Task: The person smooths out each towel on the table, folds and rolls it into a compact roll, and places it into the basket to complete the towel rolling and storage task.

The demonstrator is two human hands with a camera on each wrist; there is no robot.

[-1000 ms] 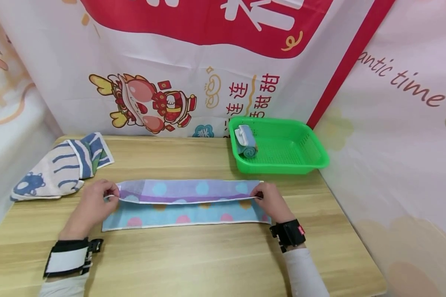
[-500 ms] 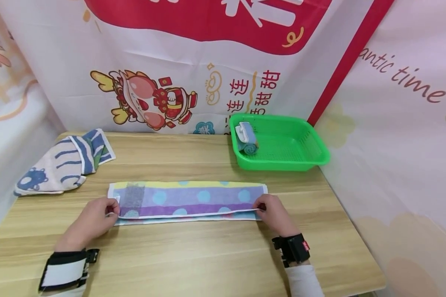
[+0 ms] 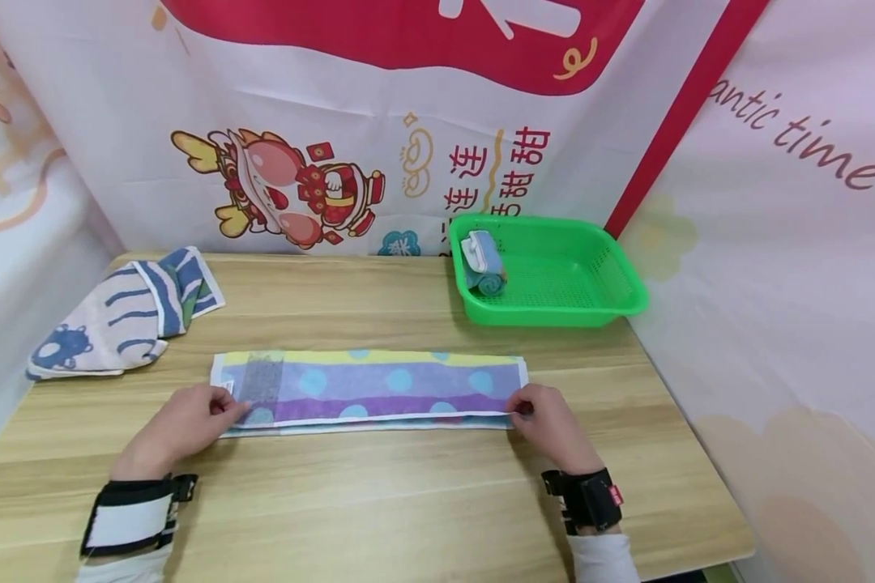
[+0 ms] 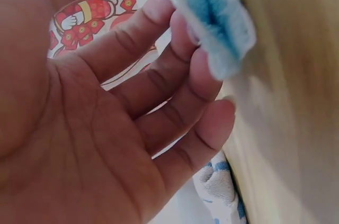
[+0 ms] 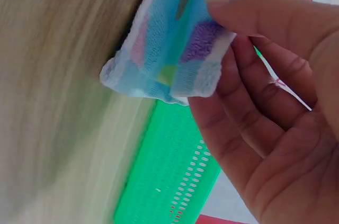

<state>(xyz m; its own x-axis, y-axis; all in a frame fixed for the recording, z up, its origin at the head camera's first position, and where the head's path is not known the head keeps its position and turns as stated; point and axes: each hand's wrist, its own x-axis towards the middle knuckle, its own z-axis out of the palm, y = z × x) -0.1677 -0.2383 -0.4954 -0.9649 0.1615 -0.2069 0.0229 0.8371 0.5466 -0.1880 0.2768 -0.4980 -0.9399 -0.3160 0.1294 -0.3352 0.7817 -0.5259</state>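
A long terry towel (image 3: 401, 382), purple on top with blue dots and a yellow band, lies folded into a narrow strip on the table. Its front layers part slightly, showing a light blue inside. My left hand (image 3: 185, 433) is at the strip's left end, thumb extended over the top. In the left wrist view its loosely bent fingers (image 4: 169, 121) touch the towel's end (image 4: 225, 38). At the right front corner, my right hand (image 3: 552, 423) pinches the upper layer. The right wrist view shows the right thumb (image 5: 233, 15) on the cloth, fingers behind.
At the back right stands a green plastic basket (image 3: 554, 316) with a rolled blue towel (image 3: 485, 263) inside. A crumpled white-and-blue towel (image 3: 127, 312) lies at the back left. Printed cloth hangs behind the wooden table (image 3: 379, 510) and along both sides.
Both hands brought the towel's upper layer forward and down over the lower blue layer. Since then the left thumb has slid inward from the corner onto the top; the right hand kept its pinch.
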